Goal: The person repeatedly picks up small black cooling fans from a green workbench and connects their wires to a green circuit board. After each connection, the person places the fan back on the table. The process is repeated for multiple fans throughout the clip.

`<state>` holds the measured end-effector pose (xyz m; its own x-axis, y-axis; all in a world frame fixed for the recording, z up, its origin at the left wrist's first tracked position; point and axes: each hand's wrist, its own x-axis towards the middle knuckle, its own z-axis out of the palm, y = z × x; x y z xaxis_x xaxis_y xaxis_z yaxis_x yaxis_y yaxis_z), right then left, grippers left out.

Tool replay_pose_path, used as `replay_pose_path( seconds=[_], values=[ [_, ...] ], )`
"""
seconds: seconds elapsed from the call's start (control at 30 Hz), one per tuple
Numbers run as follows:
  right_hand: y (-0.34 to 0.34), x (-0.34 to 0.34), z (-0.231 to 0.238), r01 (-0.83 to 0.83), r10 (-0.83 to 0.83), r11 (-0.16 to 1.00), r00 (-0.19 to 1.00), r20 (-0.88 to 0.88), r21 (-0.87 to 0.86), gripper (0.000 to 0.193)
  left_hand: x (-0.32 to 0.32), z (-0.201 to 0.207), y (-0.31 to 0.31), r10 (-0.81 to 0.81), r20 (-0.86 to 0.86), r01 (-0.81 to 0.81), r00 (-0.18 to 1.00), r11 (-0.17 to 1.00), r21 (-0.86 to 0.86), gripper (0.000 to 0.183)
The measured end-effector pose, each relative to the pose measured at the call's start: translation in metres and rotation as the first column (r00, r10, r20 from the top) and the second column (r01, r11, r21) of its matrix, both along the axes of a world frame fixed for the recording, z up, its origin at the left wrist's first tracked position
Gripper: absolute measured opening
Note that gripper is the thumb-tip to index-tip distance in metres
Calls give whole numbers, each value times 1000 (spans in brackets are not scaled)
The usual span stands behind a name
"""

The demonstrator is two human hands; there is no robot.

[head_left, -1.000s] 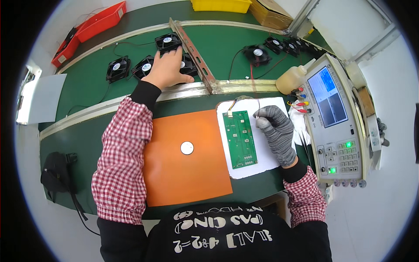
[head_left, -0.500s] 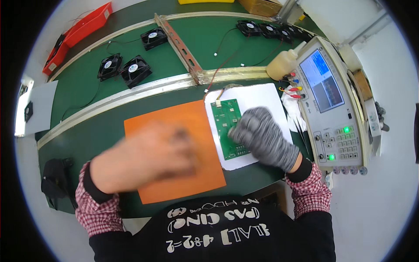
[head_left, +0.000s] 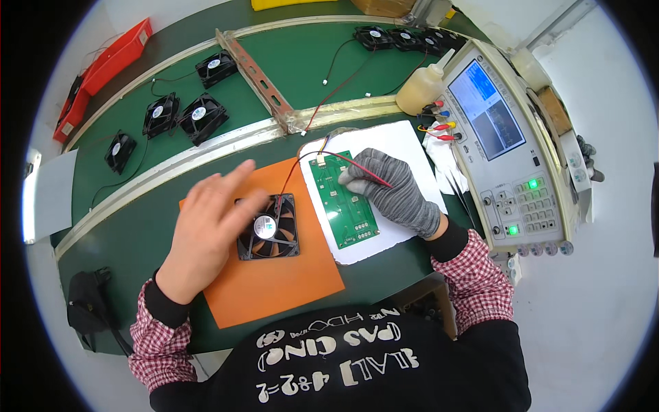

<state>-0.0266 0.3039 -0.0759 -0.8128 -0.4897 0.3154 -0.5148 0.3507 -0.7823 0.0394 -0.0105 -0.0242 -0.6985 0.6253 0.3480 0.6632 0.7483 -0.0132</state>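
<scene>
My bare left hand [head_left: 211, 226] is open, its fingers spread at the upper left of a black cooling fan [head_left: 292, 237]. The fan lies flat on an orange sheet [head_left: 274, 292], partly covered by my fingertips. From the fan a red and black cable [head_left: 299, 162] arches right and crosses over my right hand [head_left: 395, 192]. That hand wears a grey knit glove, with its fingers closed in a pinch above a green circuit board [head_left: 347, 223]. What sits between those fingertips is hidden. The board rests on a white pad [head_left: 420, 147], with a white connector [head_left: 321, 160] at its upper end.
More black fans [head_left: 203, 118] stand behind the metal rail, with another group at back right. A squeeze bottle [head_left: 420, 89] stands beside a test instrument [head_left: 511, 151] with leads plugged in. Tweezers [head_left: 460, 196] lie near the pad. Red bins [head_left: 110, 65] sit at far left.
My left hand has moved up and left, and the fan now shows on the orange sheet. Another fan now shows at the left behind the rail. The cable now crosses my right hand.
</scene>
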Motion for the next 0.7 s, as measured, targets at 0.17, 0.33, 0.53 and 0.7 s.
replay_pose_path(
  seconds=[0.17,0.33,0.53,0.7],
  values=[
    [-1,-2,2,-20,85,980,943,-322,198,20,10,-10,16,-86,346,-75,934,901,427,90],
    [3,-5,3,-45,101,976,961,-258,214,21,12,-27,21,-35,369,-95,929,940,326,105],
    [-4,-13,19,-119,178,911,977,-117,394,19,11,-28,20,-34,335,-94,942,928,360,100],
    [9,-10,9,-75,75,996,997,8,57,16,32,8,20,-96,-333,124,938,990,62,65]
  ],
)
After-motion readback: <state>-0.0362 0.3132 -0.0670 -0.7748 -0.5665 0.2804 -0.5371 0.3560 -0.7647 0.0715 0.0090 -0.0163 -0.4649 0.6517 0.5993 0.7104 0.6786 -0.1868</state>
